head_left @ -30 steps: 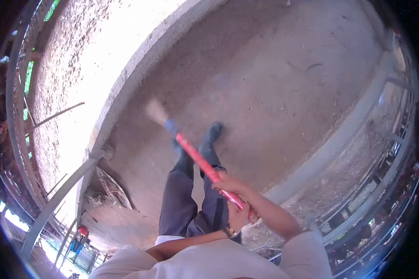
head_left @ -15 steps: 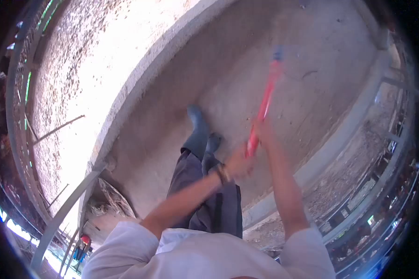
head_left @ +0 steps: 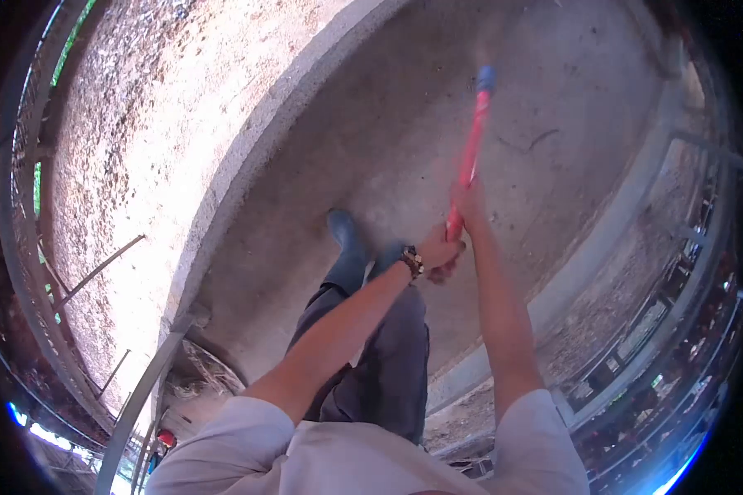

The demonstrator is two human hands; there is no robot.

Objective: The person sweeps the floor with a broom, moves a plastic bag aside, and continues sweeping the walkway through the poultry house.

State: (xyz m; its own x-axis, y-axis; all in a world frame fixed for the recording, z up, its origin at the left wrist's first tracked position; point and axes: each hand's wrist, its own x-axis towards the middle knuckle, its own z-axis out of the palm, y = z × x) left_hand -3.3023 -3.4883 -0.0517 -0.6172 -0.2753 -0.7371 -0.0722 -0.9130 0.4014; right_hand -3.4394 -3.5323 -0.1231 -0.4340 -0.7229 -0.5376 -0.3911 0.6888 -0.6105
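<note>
A long red pole (head_left: 475, 136) with a blue end (head_left: 486, 78) slants forward over the concrete floor. What lies beyond the blue end is too blurred to make out. My left hand (head_left: 440, 250), with a dark bracelet at its wrist, is closed around the pole's near end. Farther up the shaft, my right hand (head_left: 469, 203) grips it too. Near a thin curved twig (head_left: 543, 138), the pole's far end points away from me.
My boots (head_left: 348, 239) stand on the concrete floor (head_left: 371, 148). A low curved curb (head_left: 248, 136) borders bright gravelly ground (head_left: 173, 115) at left. Metal rails (head_left: 136, 392) rise at lower left, near a person in a red cap (head_left: 167, 438). Another ledge and railings (head_left: 685, 235) run along the right.
Both my hands have moved forward with the pole. Its blue end has shifted slightly farther away and left, and the view has shifted a little.
</note>
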